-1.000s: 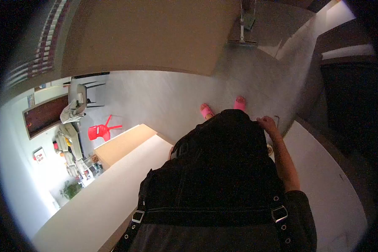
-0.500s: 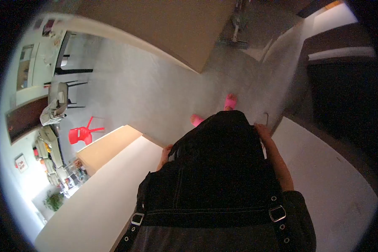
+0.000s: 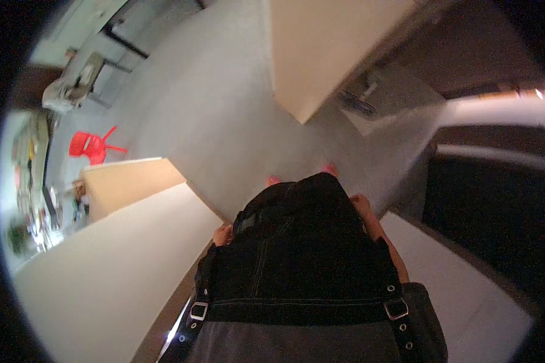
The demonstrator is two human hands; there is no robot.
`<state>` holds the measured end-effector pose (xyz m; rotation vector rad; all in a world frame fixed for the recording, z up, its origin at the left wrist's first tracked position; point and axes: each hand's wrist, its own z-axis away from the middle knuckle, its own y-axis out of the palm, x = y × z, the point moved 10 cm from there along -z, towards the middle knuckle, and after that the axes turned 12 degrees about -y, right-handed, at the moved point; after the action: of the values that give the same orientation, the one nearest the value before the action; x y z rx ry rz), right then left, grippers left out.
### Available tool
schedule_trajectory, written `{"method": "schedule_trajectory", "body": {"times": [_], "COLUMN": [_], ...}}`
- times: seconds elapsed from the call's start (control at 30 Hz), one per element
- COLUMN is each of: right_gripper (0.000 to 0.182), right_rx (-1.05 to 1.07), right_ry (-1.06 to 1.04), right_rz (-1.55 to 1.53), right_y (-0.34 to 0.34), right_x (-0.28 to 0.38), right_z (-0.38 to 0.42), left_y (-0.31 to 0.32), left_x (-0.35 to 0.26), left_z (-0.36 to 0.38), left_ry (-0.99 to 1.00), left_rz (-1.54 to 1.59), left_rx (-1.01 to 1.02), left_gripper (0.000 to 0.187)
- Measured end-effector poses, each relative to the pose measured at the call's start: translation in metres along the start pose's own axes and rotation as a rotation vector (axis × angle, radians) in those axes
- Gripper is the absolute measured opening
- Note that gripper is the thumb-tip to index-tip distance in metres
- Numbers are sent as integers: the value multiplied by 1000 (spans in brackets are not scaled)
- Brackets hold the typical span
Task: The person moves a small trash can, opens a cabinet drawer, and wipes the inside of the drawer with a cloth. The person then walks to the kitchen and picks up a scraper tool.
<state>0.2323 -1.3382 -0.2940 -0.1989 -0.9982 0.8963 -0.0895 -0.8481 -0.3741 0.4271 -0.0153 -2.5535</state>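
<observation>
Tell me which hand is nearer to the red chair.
Left. The left hand sits at the left edge of the dark dress, on the side of the red chair. The right hand is across the dress, farther away.

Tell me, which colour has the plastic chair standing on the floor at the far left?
The plastic chair is bright red, seen in the head view.

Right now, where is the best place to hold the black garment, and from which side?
Probably the two side edges near its far end, one from each side. The black garment hangs broad and limp, and the left hand and right hand are already at those edges, so it should stay spread. Whether the fingers are closed on it cannot be seen.
</observation>
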Motion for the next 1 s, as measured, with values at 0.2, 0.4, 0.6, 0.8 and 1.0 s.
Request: {"method": "schedule_trajectory", "body": {"times": [0.2,0.4,0.6,0.8,1.0], "right_gripper": [30,27,25,18,21], "right_rx": [200,336,360,579,592], "right_ry": [-327,-249,-262,-166,-280], "right_rz": [-144,-77,195,78,11], "right_y": [78,80,147,174,214], "right_x": [-69,35,61,308,524], "right_z": [-104,-169,-330,-400,-489], "left_y": [-28,-35,-62,-104,-120], "left_x": [-29,-81,-168,-198,-291], "left_z": [9,-9,-5,-6,19], "left_ry": [23,18,85,-28,108], "left_rz": [-47,138,121,474,663], "left_rx": [-288,-385,-447,-418,-518], "left_gripper": [15,14,13,17,23]}}
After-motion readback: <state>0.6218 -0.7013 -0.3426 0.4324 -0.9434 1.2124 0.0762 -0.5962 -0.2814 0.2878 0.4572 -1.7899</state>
